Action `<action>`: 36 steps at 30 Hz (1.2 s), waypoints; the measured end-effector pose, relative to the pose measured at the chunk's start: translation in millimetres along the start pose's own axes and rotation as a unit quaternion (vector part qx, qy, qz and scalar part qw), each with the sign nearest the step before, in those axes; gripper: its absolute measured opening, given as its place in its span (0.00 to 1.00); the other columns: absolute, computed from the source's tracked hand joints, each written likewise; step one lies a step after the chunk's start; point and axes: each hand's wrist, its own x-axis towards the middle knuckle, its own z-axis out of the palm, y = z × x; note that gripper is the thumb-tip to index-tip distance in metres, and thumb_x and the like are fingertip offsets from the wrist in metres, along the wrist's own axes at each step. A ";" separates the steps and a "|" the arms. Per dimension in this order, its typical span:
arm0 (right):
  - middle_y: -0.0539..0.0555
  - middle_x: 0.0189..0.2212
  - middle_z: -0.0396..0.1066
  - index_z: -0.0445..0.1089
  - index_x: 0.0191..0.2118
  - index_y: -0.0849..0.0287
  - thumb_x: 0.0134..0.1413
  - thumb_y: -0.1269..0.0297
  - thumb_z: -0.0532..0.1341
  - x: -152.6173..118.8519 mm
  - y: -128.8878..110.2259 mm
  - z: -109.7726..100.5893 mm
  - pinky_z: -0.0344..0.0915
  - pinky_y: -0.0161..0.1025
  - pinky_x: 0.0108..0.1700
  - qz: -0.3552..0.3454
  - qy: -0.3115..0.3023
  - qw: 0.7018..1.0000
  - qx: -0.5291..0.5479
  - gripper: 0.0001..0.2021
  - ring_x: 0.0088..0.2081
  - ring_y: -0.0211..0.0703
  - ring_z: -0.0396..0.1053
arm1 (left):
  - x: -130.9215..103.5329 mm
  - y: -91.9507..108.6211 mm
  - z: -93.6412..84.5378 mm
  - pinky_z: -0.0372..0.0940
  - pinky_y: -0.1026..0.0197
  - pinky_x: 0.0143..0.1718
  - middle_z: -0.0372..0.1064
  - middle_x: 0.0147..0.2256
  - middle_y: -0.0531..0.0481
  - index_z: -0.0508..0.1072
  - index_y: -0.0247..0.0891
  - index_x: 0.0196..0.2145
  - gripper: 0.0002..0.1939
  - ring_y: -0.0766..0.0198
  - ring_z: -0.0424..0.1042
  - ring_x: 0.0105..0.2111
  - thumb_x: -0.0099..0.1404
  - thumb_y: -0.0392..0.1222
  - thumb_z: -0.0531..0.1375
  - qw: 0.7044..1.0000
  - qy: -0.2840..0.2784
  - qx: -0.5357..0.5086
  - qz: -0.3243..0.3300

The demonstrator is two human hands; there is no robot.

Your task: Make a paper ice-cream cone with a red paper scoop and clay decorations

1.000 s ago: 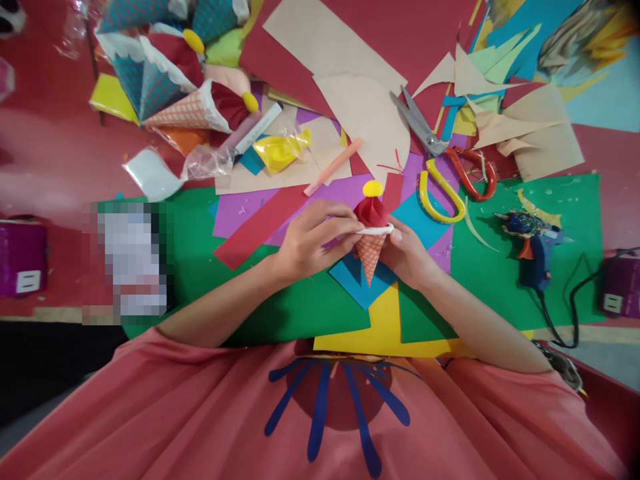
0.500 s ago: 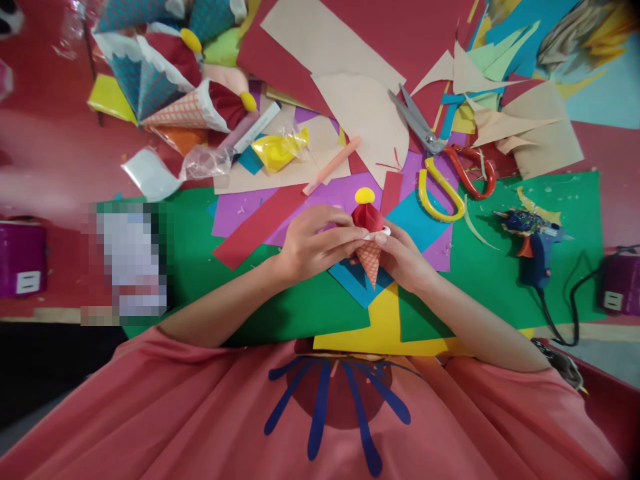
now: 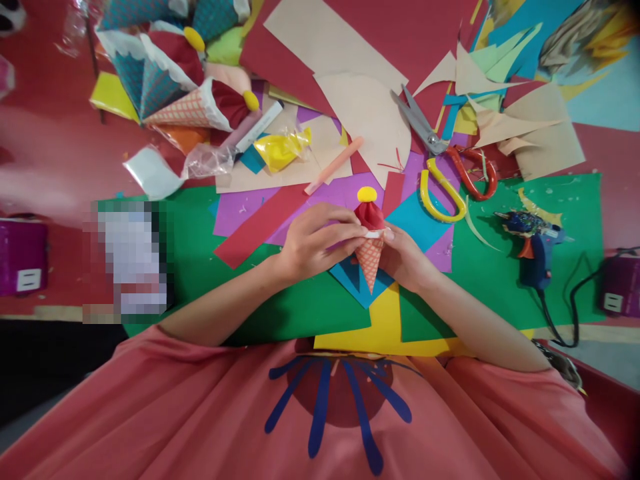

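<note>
Between my two hands is a small paper ice cream cone (image 3: 370, 261) with an orange-and-white lattice pattern, point down. Red material rises from its mouth, topped by a yellow oval piece (image 3: 367, 194). A white strip (image 3: 373, 234) runs along the cone's rim. My left hand (image 3: 317, 241) pinches the rim from the left, fingers bent. From the right, my right hand (image 3: 404, 257) grips the rim with the thumb in front; its other fingers are mostly hidden behind the cone. Under the hands lie blue and purple sheets.
Scissors (image 3: 434, 141) with yellow and red handles lie beyond my right hand. A blue glue gun (image 3: 539, 250) with a cord rests at the right on green sheets (image 3: 280, 307). Finished-looking cones (image 3: 185, 110), clay packets (image 3: 283, 148) and paper scraps (image 3: 500, 123) fill the back.
The cone has turned slightly in my hands, so its tip points a little further left and more of its front shows. My right thumb has shifted slightly along the rim.
</note>
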 end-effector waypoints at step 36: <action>0.60 0.38 0.78 0.71 0.37 0.57 0.45 0.42 0.60 -0.1 -11.7 0.1 0.77 0.51 0.43 0.049 -0.060 0.996 0.038 0.23 0.50 0.57 0.74 | 2.4 -0.1 1.1 0.72 0.64 0.37 0.77 0.33 0.52 0.71 0.39 0.37 0.04 0.68 0.76 0.34 0.66 0.39 0.63 0.999 -0.002 -0.019 -0.027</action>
